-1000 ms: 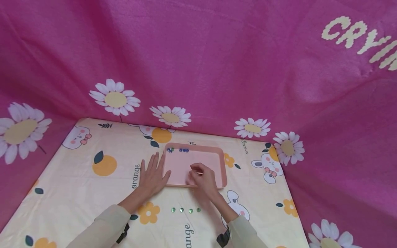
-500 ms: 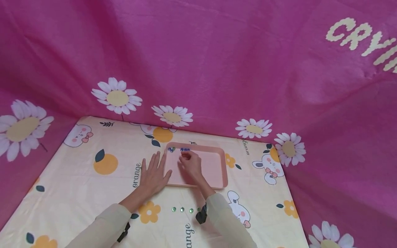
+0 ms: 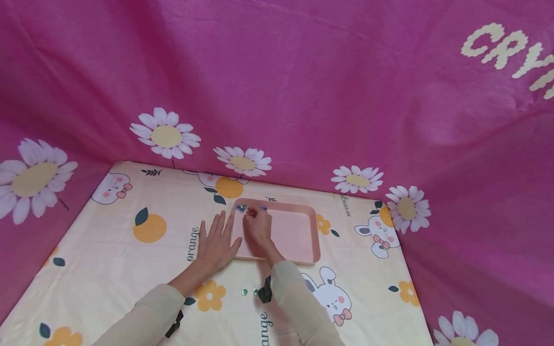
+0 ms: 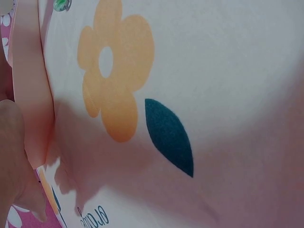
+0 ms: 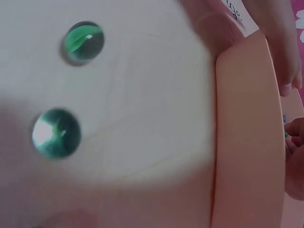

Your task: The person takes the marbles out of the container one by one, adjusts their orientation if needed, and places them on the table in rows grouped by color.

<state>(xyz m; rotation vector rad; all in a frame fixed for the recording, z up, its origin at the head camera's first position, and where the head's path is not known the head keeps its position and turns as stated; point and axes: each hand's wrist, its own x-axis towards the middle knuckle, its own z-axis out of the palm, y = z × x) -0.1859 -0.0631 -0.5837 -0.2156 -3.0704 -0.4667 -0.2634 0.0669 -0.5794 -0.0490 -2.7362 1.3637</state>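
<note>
Blue and green glassy round marbles cluster far-left in the pink rectangular tray; the curled right hand, its hold unclear, has moved leftward within reach of them; the left hand lies spread alongside.

pink tray: 1 | green marbles on cloth: 2 visible | marbles in tray: several, count unclear

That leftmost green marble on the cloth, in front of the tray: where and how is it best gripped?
Probably best pinched at mid-height on opposite sides, coming from above. The green marble is round, so a one-sided push may roll it; it sits apart from the neighbouring marble and the tray, leaving room around it.
</note>
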